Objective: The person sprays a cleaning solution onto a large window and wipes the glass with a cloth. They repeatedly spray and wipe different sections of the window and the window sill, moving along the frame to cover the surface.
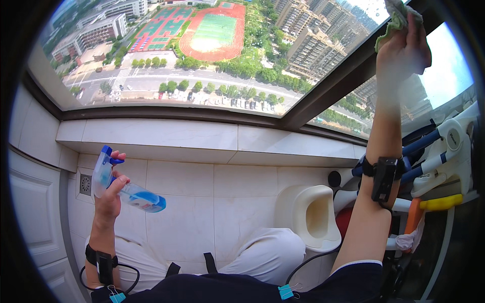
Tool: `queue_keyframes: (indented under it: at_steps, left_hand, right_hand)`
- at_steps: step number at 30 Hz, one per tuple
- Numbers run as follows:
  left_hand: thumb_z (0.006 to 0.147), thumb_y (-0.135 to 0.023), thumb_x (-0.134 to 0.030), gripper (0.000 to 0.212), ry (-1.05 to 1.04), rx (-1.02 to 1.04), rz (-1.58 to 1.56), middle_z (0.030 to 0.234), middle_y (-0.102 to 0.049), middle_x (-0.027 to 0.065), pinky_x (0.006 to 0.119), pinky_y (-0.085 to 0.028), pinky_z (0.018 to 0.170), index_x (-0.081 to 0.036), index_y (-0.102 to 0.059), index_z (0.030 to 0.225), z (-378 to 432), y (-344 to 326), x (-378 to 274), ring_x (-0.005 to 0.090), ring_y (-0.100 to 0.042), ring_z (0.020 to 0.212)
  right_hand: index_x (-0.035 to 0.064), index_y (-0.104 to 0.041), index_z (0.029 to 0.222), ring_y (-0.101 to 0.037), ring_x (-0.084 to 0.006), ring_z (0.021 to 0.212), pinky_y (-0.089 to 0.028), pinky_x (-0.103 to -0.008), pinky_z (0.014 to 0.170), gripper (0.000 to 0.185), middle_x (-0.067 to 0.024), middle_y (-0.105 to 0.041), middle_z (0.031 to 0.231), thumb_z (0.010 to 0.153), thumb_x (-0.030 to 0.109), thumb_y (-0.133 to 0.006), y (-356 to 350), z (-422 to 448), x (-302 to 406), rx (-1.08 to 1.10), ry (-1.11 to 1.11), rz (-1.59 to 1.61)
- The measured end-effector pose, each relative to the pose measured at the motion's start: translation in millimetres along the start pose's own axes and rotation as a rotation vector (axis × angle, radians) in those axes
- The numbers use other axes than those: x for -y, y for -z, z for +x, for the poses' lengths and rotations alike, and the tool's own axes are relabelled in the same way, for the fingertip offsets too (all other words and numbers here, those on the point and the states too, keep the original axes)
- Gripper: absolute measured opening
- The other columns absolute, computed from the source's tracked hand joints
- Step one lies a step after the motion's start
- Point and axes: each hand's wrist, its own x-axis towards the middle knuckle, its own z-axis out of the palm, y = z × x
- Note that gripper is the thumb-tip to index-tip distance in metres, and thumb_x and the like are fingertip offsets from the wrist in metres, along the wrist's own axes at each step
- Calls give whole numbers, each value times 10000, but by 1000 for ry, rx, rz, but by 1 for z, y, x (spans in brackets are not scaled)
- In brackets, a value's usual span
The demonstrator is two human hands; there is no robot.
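My left hand [110,185] is wrapped around the neck of a clear spray bottle [142,199] with blue liquid and a blue trigger. The bottle is tilted, its base pointing right, above the tiled floor. High at the upper right, my right arm is stretched out and my right hand [403,53] holds a pale green and grey cloth [398,19]. The cloth is up against the window at the dark frame post [341,72]; exactly where it touches is hard to tell. Part of the right hand and wrist is blurred. Water drops show on the glass [363,15] beside the cloth.
A white tiled ledge [163,132] runs below the window. On the floor [178,216], a cream plastic potty [284,212] stands by my knee. Folded blue and white equipment [428,144] with a yellow handle [441,202] crowds the right side. At left are a floor drain [85,184] and a white panelled door [34,200].
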Motion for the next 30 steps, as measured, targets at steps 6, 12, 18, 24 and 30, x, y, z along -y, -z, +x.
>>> queue_keyframes:
  at_steps: [6, 12, 18, 24, 30]
  left_hand:
    - [695, -603, -140, 543, 9, -7, -19, 1149, -565, 42, 225, -455, 738, -95, -502, 1226, -1, -5, -5, 76, -493, 727]
    - [649, -596, -74, 554, 34, -31, -92, 1106, -555, 48, 242, -469, 688, -78, -505, 1195, -6, -5, -9, 93, -484, 685]
    - [634, -623, -76, 535, 72, -8, -184, 1062, -548, 48, 253, -469, 697, -86, -511, 1157, -4, -6, -12, 104, -503, 699]
    - [619, -633, -73, 561, 114, 38, -235, 1061, -537, 43, 251, -484, 704, -96, -506, 1165, 12, -6, -1, 94, -498, 715]
    - [658, -661, -109, 515, 2, 66, -205, 1069, -558, 63, 257, -462, 672, -54, -532, 1154, 21, -3, 8, 103, -499, 677]
  right_hand:
    - [117, -564, 1227, -499, -342, 1062, -385, -403, 929, 369, -179, -485, 1236, 859, 142, -552, -45, 11, 0, -30, 50, -131]
    - [224, -680, 1009, -434, -250, 1088, -358, -361, 917, 281, -40, -466, 1158, 774, 83, -615, 23, -237, 141, 528, -77, 262]
    - [203, -625, 1026, -448, -278, 1084, -331, -373, 940, 393, -84, -459, 1174, 685, 7, -618, 9, -170, 82, 572, -75, 207]
    - [199, -574, 1208, -408, -357, 1139, -377, -444, 943, 533, -130, -420, 1273, 736, -46, -542, -62, 164, -94, 59, 60, -132]
    - [157, -601, 1190, -510, -302, 1078, -412, -400, 916, 443, -136, -471, 1254, 774, 51, -493, -94, 193, -35, 28, 193, -8]
